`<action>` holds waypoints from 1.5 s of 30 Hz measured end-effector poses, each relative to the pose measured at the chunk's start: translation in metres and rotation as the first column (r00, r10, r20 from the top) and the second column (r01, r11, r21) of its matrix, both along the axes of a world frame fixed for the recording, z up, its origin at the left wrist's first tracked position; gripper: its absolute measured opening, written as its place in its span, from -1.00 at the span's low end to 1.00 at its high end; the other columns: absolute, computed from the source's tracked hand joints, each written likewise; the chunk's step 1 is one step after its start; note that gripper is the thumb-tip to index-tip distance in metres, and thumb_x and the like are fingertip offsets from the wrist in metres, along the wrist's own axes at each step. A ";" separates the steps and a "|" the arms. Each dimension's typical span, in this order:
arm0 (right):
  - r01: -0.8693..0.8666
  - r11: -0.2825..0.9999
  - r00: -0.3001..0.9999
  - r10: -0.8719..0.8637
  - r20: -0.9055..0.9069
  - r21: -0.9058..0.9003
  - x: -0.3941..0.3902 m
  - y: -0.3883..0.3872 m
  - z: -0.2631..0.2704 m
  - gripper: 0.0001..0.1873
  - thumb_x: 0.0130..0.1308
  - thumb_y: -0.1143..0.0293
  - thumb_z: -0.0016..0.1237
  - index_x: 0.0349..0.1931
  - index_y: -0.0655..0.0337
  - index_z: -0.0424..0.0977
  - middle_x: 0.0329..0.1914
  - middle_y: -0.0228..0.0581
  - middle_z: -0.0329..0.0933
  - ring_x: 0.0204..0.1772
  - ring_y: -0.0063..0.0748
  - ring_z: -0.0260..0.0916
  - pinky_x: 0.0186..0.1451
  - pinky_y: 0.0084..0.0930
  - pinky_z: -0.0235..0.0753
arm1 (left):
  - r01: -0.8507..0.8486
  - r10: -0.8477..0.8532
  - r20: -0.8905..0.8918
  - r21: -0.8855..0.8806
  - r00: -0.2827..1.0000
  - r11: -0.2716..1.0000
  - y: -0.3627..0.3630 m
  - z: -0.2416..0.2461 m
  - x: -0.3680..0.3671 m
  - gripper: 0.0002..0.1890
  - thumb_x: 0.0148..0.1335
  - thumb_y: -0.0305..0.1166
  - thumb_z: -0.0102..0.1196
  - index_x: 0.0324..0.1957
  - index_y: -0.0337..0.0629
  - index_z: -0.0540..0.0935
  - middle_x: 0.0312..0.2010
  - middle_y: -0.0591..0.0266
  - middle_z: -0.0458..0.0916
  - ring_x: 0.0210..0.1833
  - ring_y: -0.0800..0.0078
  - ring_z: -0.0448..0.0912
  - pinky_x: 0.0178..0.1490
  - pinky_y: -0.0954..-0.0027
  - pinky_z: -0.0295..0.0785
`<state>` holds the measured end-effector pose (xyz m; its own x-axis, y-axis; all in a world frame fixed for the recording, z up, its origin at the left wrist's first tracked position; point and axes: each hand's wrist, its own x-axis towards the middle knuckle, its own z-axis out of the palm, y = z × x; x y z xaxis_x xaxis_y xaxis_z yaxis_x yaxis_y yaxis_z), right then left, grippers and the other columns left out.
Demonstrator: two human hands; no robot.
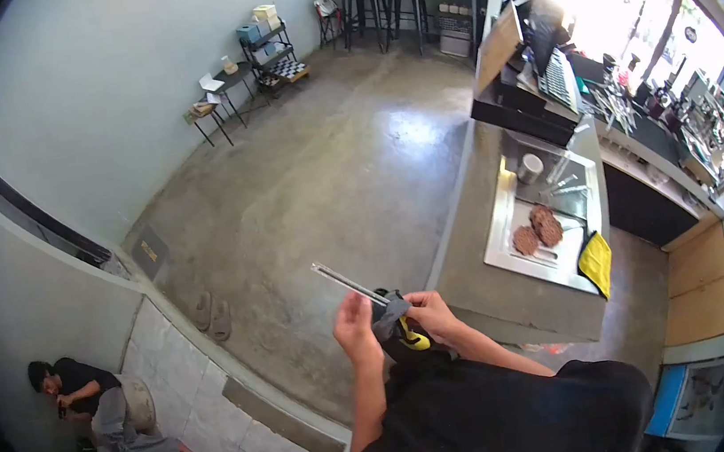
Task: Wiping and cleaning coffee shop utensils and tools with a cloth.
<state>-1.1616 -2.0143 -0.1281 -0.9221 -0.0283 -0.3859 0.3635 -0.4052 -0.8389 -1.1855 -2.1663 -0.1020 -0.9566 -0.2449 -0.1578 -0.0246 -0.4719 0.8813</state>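
My left hand [355, 327] has its fingers around a long, slim, shiny rod [347, 281], which slants up and to the left. At the rod's lower end, my right hand [436, 314] grips a grey cloth [391, 316] bunched around it. Just below the cloth is a yellow and black item [413, 337], partly hidden; whether it belongs to the cloth, I cannot tell. Both hands are in front of my black shirt, over the concrete floor, left of the counter.
A steel sink [499, 257] in the grey counter [468, 214] holds brown textured rounds [540, 229], a metal cup [530, 168] and clear slender pieces [565, 186]. A yellow cloth [596, 265] hangs at its corner. At lower left, a person [87, 398] sits beyond a raised ledge [277, 423].
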 end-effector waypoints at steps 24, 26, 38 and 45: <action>0.128 0.992 0.972 -0.124 -0.200 0.005 -0.304 0.043 0.021 -0.85 0.37 0.58 0.07 -0.11 0.31 0.66 -0.34 -0.54 0.61 -0.30 -0.73 0.47 -0.24 -0.65 0.43 | 0.362 -0.362 0.047 0.005 0.931 0.932 0.002 0.005 -0.313 -0.83 0.46 -0.48 0.14 0.04 -0.17 0.60 -0.08 0.29 0.66 -0.07 0.54 0.61 0.03 0.45 0.51; 0.241 0.966 0.955 -0.253 -0.154 -0.090 -0.301 0.052 0.051 -0.87 0.40 0.53 0.10 -0.11 0.29 0.66 -0.34 -0.54 0.60 -0.30 -0.73 0.46 -0.24 -0.65 0.45 | 0.425 -0.425 0.029 0.024 0.905 0.905 0.030 0.005 -0.319 -0.83 0.45 -0.52 0.13 0.04 -0.24 0.63 -0.11 0.32 0.67 -0.09 0.55 0.62 0.01 0.47 0.51; 0.649 0.760 0.745 -0.624 -0.236 0.038 -0.304 0.104 0.031 -0.91 0.39 0.47 0.15 -0.27 0.31 0.64 -0.36 -0.55 0.50 -0.30 -0.73 0.35 -0.26 -0.62 0.34 | 0.833 -0.869 0.139 -0.390 0.474 0.392 0.116 0.013 -0.375 -0.83 0.38 -0.53 0.22 -0.03 -0.37 0.70 -0.28 0.36 0.71 -0.26 0.67 0.61 -0.15 0.56 0.53; 0.648 0.659 0.762 -0.549 -0.343 0.382 -0.363 0.118 -0.016 -0.82 0.24 0.46 0.23 -0.39 0.37 0.53 -0.54 -0.51 0.40 -0.39 -0.73 0.21 -0.38 -0.56 0.24 | 0.871 -0.903 0.166 -0.380 0.396 0.312 0.116 -0.020 -0.447 -0.84 0.36 -0.51 0.26 -0.06 -0.32 0.70 -0.33 0.42 0.69 -0.33 0.73 0.58 -0.28 0.62 0.45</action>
